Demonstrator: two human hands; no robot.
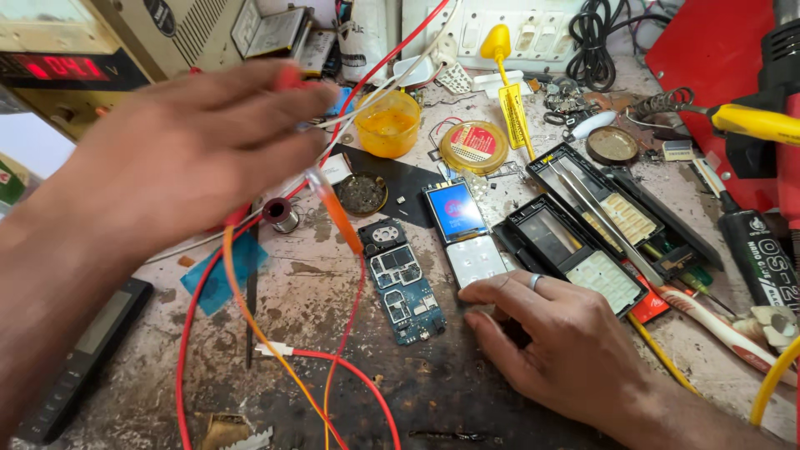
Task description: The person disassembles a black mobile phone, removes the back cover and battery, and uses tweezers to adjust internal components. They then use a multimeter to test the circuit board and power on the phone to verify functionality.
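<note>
My left hand (183, 154) hovers blurred over the left of the bench, closed around an orange pen-shaped tool (333, 208) whose orange cable (250, 308) trails down toward me. My right hand (546, 329) lies flat on the bench, a ring on one finger, its fingertips touching the white keypad half of an opened phone (477, 260). The phone's small screen (454, 208) glows blue. Just left of it lies a bare blue circuit board (404, 293) with a round speaker part (383, 236) at its top end.
A power supply (58, 67) with red digits stands at the back left. Behind the phone sit a yellow cup (387, 125) and a round tin (473, 146). Black phone housings (575, 250) lie to the right, and red wires (358, 367) cross the front. A flat black device (79, 358) lies at the left.
</note>
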